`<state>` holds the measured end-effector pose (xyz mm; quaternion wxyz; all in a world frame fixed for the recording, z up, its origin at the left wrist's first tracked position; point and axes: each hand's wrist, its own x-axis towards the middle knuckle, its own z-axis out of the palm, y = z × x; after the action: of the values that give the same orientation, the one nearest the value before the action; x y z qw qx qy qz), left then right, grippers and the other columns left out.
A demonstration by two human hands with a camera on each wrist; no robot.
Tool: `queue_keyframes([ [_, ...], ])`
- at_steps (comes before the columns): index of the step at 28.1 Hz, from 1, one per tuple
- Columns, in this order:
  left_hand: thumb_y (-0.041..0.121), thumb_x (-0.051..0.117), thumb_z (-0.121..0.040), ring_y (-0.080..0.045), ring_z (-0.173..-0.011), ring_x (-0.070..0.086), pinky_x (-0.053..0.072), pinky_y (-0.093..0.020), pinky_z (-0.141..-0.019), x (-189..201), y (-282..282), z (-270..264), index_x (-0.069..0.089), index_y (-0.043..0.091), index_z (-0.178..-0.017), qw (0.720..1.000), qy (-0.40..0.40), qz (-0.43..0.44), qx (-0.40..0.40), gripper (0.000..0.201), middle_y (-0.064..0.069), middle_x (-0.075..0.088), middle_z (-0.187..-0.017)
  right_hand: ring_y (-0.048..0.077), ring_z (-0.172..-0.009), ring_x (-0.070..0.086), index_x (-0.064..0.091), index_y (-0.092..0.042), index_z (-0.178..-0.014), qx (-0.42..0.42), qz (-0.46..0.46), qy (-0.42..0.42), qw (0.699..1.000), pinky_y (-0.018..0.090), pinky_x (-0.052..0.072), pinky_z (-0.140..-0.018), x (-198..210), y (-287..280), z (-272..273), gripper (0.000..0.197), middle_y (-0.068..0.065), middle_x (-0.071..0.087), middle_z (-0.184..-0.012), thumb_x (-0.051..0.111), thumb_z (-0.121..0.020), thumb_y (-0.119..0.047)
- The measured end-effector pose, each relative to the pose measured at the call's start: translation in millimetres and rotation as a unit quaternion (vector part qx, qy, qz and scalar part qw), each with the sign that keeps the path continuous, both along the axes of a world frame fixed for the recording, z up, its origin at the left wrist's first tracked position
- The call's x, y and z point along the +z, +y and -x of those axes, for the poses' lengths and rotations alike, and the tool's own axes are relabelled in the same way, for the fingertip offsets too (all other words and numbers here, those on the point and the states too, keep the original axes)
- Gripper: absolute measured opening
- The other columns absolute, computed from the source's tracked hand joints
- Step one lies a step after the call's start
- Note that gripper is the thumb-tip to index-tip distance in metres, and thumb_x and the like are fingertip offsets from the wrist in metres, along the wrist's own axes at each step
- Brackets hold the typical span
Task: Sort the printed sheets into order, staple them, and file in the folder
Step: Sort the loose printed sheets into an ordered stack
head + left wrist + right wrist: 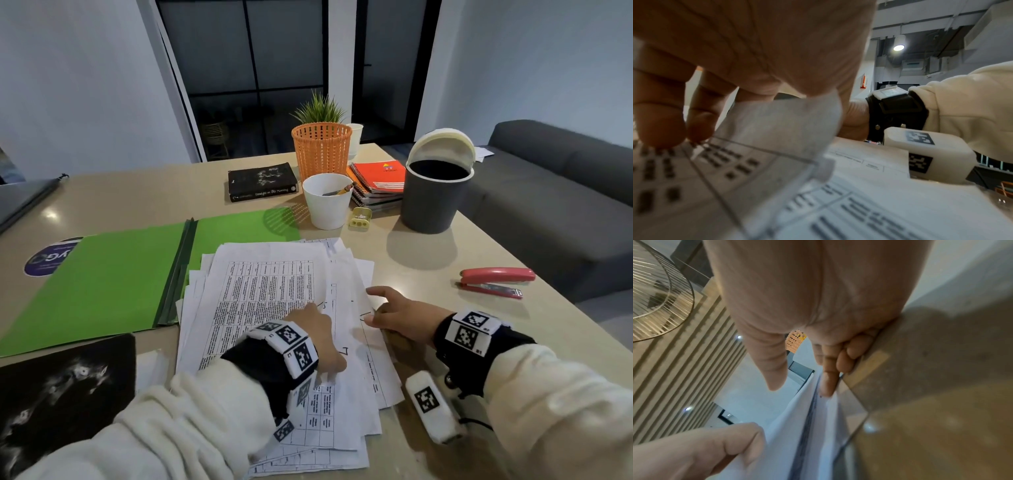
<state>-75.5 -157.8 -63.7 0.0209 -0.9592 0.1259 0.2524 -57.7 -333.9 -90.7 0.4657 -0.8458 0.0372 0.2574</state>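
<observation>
A loose pile of printed sheets [267,294] with tables lies fanned out in the middle of the table. My left hand [325,346] arches over its right part. Its fingertips [659,129] press on the top page, and one sheet [781,123] curls up under the palm, pinched by the thumb [735,447]. My right hand [394,315] rests at the pile's right edge. Its index finger [827,382] touches the raised sheet's edge [797,426], and the thumb [772,366] stands apart. An open green folder [113,281] lies left of the pile. A red stapler [493,282] sits at the right.
Behind the pile stand a white cup of pencils [327,202], a yellow sharpener [360,217], a grey bin [435,195], an orange basket [322,150], spiral notebooks [376,181] and a black book [262,181]. A dark book [61,394] lies near left. A sofa [565,178] flanks the table's right edge.
</observation>
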Motion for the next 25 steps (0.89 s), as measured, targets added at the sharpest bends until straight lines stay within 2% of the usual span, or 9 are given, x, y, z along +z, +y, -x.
queue_keyframes([
  [2, 0.041, 0.057, -0.078, -0.018, -0.078, 0.049, 0.04, -0.027, -0.061, 1.7, -0.5, 1.6, 0.053, 0.013, -0.09, 1.0, 0.002, 0.006, 0.005, 0.031, -0.005, 0.047, -0.103, 0.005, -0.081, 0.055, 0.033, -0.029, -0.137, -0.021, 0.017, -0.028, 0.999, 0.022, 0.04, -0.079, -1.0, -0.5, 2.1, 0.058, -0.01, 0.057, -0.096, 0.064, -0.088, -0.029],
  [4, 0.031, 0.058, -0.08, -0.013, -0.058, 0.043, 0.032, -0.021, -0.049, 4.6, 0.4, 3.3, 0.045, 0.013, -0.067, 0.999, 0.002, 0.037, 0.018, 0.025, -0.001, 0.046, -0.076, 0.005, -0.078, 0.054, 0.043, -0.027, -0.129, -0.072, 0.008, -0.043, 0.996, 0.021, 0.04, -0.072, -0.8, -0.6, 4.9, 0.047, -0.008, 0.057, -0.097, 0.064, -0.088, -0.03],
  [5, 0.025, 0.057, -0.082, -0.013, -0.054, 0.041, 0.03, -0.019, -0.046, 5.8, 1.8, 3.7, 0.043, 0.013, -0.063, 0.998, 0.013, 0.055, 0.032, 0.026, 0.0, 0.045, -0.068, 0.004, -0.075, 0.054, 0.049, -0.025, -0.124, -0.088, 0.018, -0.054, 0.995, 0.02, 0.04, -0.07, -1.1, -0.4, 6.0, 0.039, -0.009, 0.058, -0.095, 0.064, -0.088, -0.031],
  [9, 0.013, 0.058, -0.084, -0.019, -0.068, 0.056, 0.04, -0.021, -0.053, 10.7, 7.1, 6.4, 0.057, 0.012, -0.079, 0.99, 0.05, 0.111, 0.065, 0.005, -0.004, 0.058, -0.08, 0.005, -0.066, 0.053, 0.065, -0.022, -0.098, -0.077, 0.074, -0.089, 0.99, 0.017, 0.042, -0.061, 6.4, 3.4, 13.0, 0.016, -0.01, 0.06, -0.079, 0.065, -0.086, -0.034],
  [11, 0.012, 0.058, -0.084, -0.021, -0.071, 0.059, 0.048, -0.023, -0.059, 9.8, 9.7, 9.0, 0.058, 0.011, -0.081, 0.989, 0.049, 0.115, 0.076, 0.003, -0.005, 0.058, -0.082, 0.007, -0.07, 0.057, 0.067, -0.023, -0.091, -0.037, 0.083, -0.101, 0.991, 0.019, 0.047, -0.066, 12.2, 7.8, 13.9, 0.01, -0.01, 0.064, -0.079, 0.065, -0.086, -0.031],
  [14, 0.01, 0.061, -0.081, -0.028, -0.077, 0.07, 0.058, -0.038, -0.077, 10.0, 15.2, 10.2, 0.065, 0.001, -0.087, 0.975, 0.072, 0.165, 0.127, 0.011, -0.011, 0.067, -0.086, 0.01, -0.068, 0.061, 0.067, -0.016, -0.085, -0.042, 0.011, -0.059, 0.997, 0.017, 0.053, -0.067, 12.0, 16.2, 14.7, 0.003, -0.002, 0.066, -0.076, 0.065, -0.086, -0.014],
  [19, 0.011, 0.061, -0.081, -0.029, -0.08, 0.071, 0.058, -0.049, -0.074, 10.2, 28.7, 8.2, 0.065, -0.002, -0.086, 0.946, 0.077, 0.243, 0.199, 0.015, -0.013, 0.067, -0.089, 0.02, -0.068, 0.065, 0.065, -0.004, -0.081, -0.102, -0.096, 0.045, 0.989, 0.025, 0.055, -0.065, 2.3, 22.6, 18.9, 0.011, 0.014, 0.068, -0.079, 0.064, -0.081, 0.007],
  [22, 0.015, 0.06, -0.081, -0.029, -0.089, 0.07, 0.058, -0.045, -0.079, 10.4, 35.5, 8.3, 0.065, 0.008, -0.082, 0.952, 0.059, 0.24, 0.178, 0.009, -0.014, 0.066, -0.094, 0.02, -0.065, 0.064, 0.063, -0.001, -0.081, -0.121, -0.131, 0.056, 0.982, 0.022, 0.056, -0.059, 7.3, 25.6, 18.9, 0.012, 0.016, 0.066, -0.079, 0.061, -0.082, 0.011],
  [25, 0.018, 0.059, -0.083, -0.029, -0.083, 0.069, 0.058, -0.04, -0.077, 8.0, 39.6, 7.2, 0.068, 0.008, -0.083, 0.953, 0.048, 0.245, 0.17, 0.013, -0.015, 0.068, -0.091, 0.014, -0.057, 0.066, 0.061, 0.001, -0.085, -0.124, -0.143, 0.061, 0.98, 0.019, 0.054, -0.051, 11.0, 30.1, 18.9, 0.011, 0.015, 0.065, -0.077, 0.06, -0.083, 0.012],
])
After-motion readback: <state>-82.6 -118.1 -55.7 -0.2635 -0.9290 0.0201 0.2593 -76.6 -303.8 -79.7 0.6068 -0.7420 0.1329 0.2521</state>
